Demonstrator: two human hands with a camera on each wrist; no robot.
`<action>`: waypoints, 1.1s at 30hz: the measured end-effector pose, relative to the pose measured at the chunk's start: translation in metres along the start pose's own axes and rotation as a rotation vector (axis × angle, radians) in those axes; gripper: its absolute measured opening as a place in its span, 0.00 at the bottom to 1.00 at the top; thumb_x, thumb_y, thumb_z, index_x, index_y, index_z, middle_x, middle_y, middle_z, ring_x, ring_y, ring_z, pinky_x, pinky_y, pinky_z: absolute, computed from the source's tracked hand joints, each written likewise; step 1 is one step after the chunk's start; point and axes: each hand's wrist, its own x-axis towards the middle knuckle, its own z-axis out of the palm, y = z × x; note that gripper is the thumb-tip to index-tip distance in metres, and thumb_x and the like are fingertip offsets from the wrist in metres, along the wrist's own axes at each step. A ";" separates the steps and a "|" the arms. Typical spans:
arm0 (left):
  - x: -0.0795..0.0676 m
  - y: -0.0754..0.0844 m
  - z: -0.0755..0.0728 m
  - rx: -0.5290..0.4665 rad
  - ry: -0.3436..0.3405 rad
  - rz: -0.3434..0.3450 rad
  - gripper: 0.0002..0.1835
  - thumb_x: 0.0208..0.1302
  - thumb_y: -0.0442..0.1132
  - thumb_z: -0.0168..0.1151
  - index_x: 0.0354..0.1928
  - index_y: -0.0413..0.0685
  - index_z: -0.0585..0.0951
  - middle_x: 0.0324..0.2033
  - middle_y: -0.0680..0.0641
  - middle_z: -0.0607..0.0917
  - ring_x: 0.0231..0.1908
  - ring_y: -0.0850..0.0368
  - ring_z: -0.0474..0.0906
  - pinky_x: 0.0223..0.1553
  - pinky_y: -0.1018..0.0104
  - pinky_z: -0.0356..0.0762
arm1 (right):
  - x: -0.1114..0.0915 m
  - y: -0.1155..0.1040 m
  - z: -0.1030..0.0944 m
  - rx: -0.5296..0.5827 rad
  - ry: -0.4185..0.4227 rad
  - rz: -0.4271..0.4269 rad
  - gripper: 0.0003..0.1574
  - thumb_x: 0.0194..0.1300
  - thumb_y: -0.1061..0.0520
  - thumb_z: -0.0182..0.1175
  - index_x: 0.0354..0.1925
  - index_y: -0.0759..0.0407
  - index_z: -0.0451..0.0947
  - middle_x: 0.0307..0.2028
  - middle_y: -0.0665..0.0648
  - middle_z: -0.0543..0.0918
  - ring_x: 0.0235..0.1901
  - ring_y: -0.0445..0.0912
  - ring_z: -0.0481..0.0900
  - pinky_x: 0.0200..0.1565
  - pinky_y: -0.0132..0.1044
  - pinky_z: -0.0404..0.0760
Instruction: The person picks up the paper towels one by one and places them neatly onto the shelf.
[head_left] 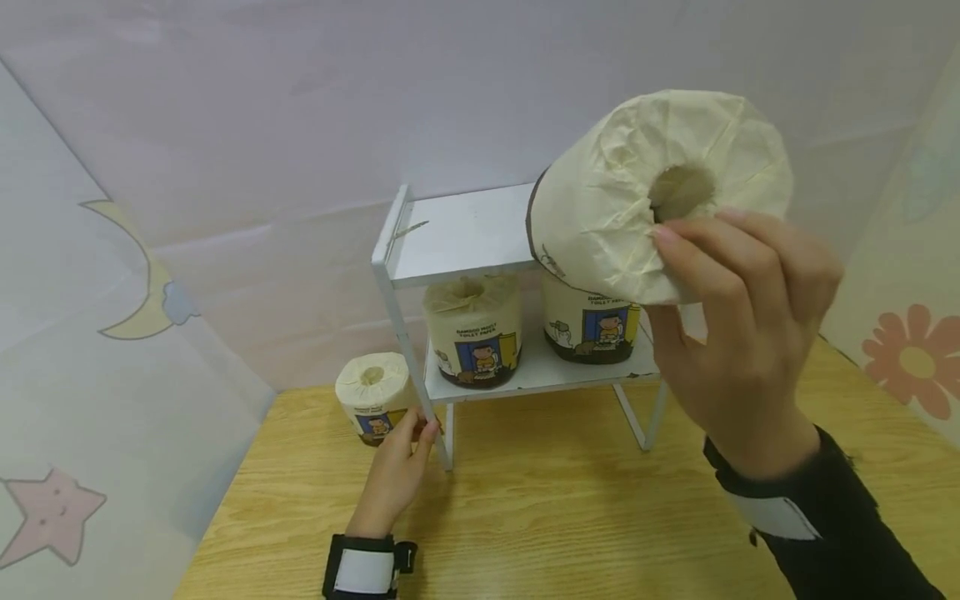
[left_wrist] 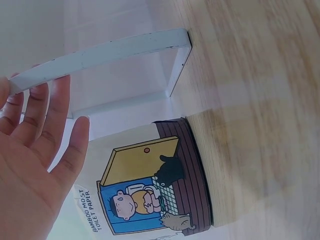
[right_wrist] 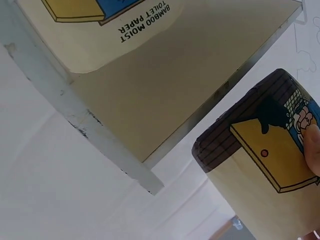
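My right hand [head_left: 757, 317] grips a wrapped toilet paper roll [head_left: 600, 200] above the right part of the white two-tier rack [head_left: 468, 229]. The roll is tilted, its end with the core hole facing me; its printed side [right_wrist: 260, 150] shows beside the rack's edge in the right wrist view. Lower down, my left hand [head_left: 395, 475] holds the rack's front left leg [left_wrist: 110, 54] between fingers and thumb. On the lower shelf stand two more rolls, a left one [head_left: 476, 333] and a right one [head_left: 588, 325], partly covered by the held roll.
Another toilet paper roll [head_left: 375, 383] stands on the wooden table [head_left: 525, 517], just left of the rack and close to my left hand. Behind the rack hangs a pale backdrop [head_left: 300, 167]. Side panels carry a moon [head_left: 153, 283], a star [head_left: 52, 512] and a flower [head_left: 918, 362].
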 end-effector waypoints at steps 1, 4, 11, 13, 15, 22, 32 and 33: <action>0.000 0.000 0.000 -0.001 -0.001 -0.001 0.12 0.70 0.50 0.47 0.41 0.54 0.76 0.40 0.48 0.86 0.46 0.52 0.79 0.48 0.45 0.78 | 0.002 -0.001 0.001 0.001 -0.009 0.007 0.12 0.48 0.64 0.67 0.35 0.57 0.82 0.37 0.59 0.87 0.45 0.56 0.74 0.48 0.58 0.64; 0.000 0.000 0.001 -0.001 -0.002 -0.004 0.12 0.70 0.49 0.48 0.41 0.52 0.76 0.40 0.47 0.86 0.47 0.51 0.79 0.48 0.44 0.77 | 0.004 0.000 0.002 0.010 -0.031 0.018 0.14 0.47 0.58 0.70 0.35 0.57 0.82 0.37 0.58 0.87 0.45 0.56 0.74 0.49 0.58 0.64; 0.001 0.000 0.002 0.009 0.007 -0.008 0.10 0.70 0.49 0.48 0.40 0.55 0.76 0.40 0.47 0.86 0.47 0.51 0.79 0.49 0.43 0.77 | 0.005 0.002 0.006 0.025 -0.059 0.007 0.18 0.43 0.56 0.72 0.37 0.55 0.84 0.38 0.58 0.88 0.45 0.55 0.75 0.46 0.59 0.64; 0.001 0.000 0.002 0.009 0.007 -0.010 0.10 0.70 0.49 0.48 0.40 0.55 0.76 0.40 0.48 0.86 0.47 0.51 0.80 0.49 0.44 0.77 | 0.006 0.002 0.006 0.029 -0.067 0.001 0.19 0.43 0.55 0.72 0.38 0.54 0.85 0.39 0.57 0.88 0.46 0.55 0.76 0.46 0.59 0.64; 0.001 0.000 0.002 0.011 0.007 -0.011 0.10 0.70 0.48 0.48 0.40 0.54 0.76 0.40 0.48 0.86 0.47 0.51 0.79 0.48 0.44 0.77 | 0.006 0.003 0.007 0.035 -0.080 -0.003 0.19 0.43 0.54 0.72 0.39 0.53 0.85 0.40 0.57 0.88 0.46 0.55 0.76 0.47 0.59 0.64; 0.000 0.001 0.001 0.019 0.005 -0.010 0.10 0.70 0.49 0.48 0.41 0.54 0.76 0.39 0.48 0.86 0.47 0.52 0.79 0.48 0.45 0.78 | 0.009 0.005 0.006 0.053 -0.125 0.017 0.23 0.42 0.55 0.72 0.41 0.57 0.83 0.44 0.59 0.86 0.48 0.56 0.76 0.51 0.58 0.67; 0.000 0.001 0.001 0.018 0.009 -0.018 0.09 0.70 0.49 0.48 0.40 0.55 0.76 0.39 0.48 0.86 0.47 0.51 0.79 0.48 0.44 0.78 | 0.022 0.004 0.011 0.069 -0.277 0.063 0.24 0.50 0.57 0.70 0.48 0.58 0.79 0.52 0.62 0.81 0.54 0.57 0.72 0.57 0.56 0.66; 0.000 0.001 0.001 0.018 0.009 -0.018 0.09 0.70 0.49 0.48 0.40 0.55 0.76 0.39 0.48 0.86 0.47 0.51 0.79 0.48 0.44 0.78 | 0.024 0.003 0.012 0.056 -0.285 0.069 0.24 0.50 0.57 0.70 0.48 0.58 0.79 0.53 0.62 0.81 0.54 0.57 0.72 0.57 0.56 0.66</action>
